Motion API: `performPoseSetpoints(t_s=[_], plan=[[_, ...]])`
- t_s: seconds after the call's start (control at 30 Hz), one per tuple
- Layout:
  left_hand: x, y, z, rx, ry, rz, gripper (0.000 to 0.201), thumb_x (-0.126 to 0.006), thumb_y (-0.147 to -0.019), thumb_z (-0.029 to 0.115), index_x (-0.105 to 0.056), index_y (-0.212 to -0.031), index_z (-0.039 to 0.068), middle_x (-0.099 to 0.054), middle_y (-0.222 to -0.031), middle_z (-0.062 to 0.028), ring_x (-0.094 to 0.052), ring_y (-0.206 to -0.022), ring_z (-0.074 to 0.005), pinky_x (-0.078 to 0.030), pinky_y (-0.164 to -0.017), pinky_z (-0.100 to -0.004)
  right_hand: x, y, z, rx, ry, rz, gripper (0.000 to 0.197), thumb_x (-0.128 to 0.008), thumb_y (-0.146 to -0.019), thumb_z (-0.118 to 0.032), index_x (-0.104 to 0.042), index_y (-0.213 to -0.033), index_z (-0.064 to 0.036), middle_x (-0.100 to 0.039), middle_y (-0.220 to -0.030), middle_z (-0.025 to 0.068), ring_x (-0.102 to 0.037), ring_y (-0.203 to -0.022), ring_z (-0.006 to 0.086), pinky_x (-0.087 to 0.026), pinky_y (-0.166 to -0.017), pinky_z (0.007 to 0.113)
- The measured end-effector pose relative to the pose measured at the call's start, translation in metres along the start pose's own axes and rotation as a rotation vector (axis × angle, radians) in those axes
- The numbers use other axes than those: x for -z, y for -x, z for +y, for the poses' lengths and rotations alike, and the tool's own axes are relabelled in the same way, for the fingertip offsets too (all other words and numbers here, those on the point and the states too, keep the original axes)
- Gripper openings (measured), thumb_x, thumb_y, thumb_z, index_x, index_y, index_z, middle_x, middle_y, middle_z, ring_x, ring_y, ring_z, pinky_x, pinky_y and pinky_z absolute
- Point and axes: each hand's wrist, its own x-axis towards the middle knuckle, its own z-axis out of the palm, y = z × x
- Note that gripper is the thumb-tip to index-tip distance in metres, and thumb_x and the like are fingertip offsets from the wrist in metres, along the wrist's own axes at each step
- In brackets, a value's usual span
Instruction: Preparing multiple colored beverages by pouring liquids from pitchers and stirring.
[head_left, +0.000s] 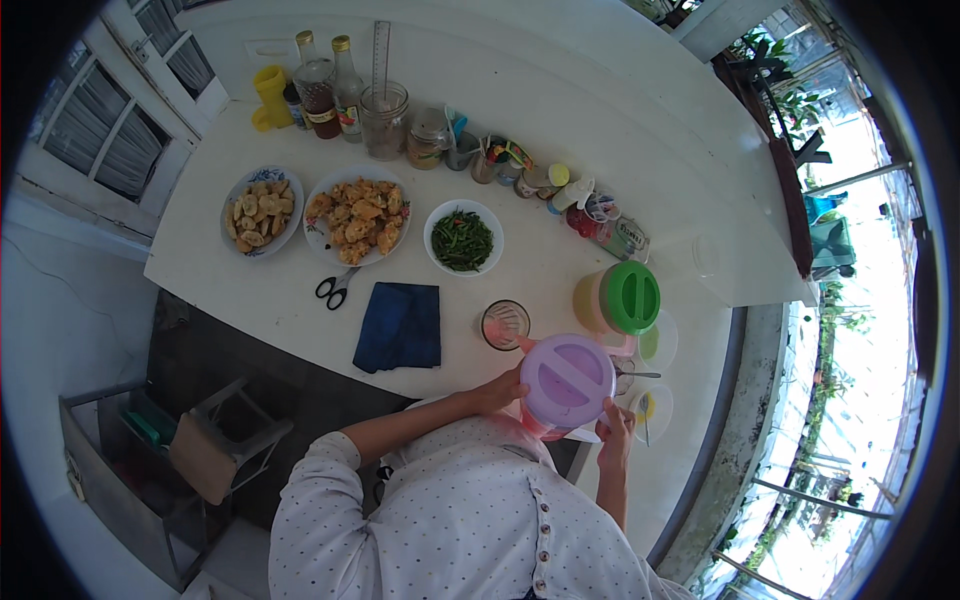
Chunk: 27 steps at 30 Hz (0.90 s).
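Observation:
Close to my body I hold a pink pitcher with a round lilac lid point(568, 382). My left hand point(500, 388) is pressed against its left side, the fingers partly hidden below the lid. My right hand point(615, 428) closes on the right side by the pale handle, thumb near the lid's rim. The pitcher's spout point(526, 344) points at a clear ribbed glass point(505, 325) standing just beyond; whether liquid flows cannot be seen. A second pitcher with a green lid point(630, 298) and yellowish contents stands farther right.
A folded dark blue cloth point(400, 325) and black scissors point(338, 288) lie left of the glass. Behind are plates of fried slices point(262, 212) and fritters point(357, 222), and a bowl of green chillies point(463, 240). Bottles and jars point(385, 120) line the wall. Bowls with spoons point(655, 412) sit right.

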Motion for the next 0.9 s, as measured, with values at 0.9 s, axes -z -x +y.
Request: performPoseSetpoints(t_s=[0.9], plan=[[0.0058,0.0051,-0.0043,0.038,-0.096,0.007,0.095,-0.033,-0.074,0.072,-0.017,-0.133,-0.001,-0.032,-0.131,-0.0194,-0.029,-0.123,-0.0284,-0.021,-0.102,-0.0379,-0.0072,0.0087,-0.0038,-0.012,0.078,-0.008,0.043,-0.062,-0.075,-0.036,-0.045,-0.047,-0.0094,-0.033,-0.043,-0.0054,-0.026,-0.04,0.0044,-0.016,-0.041,0.024]])
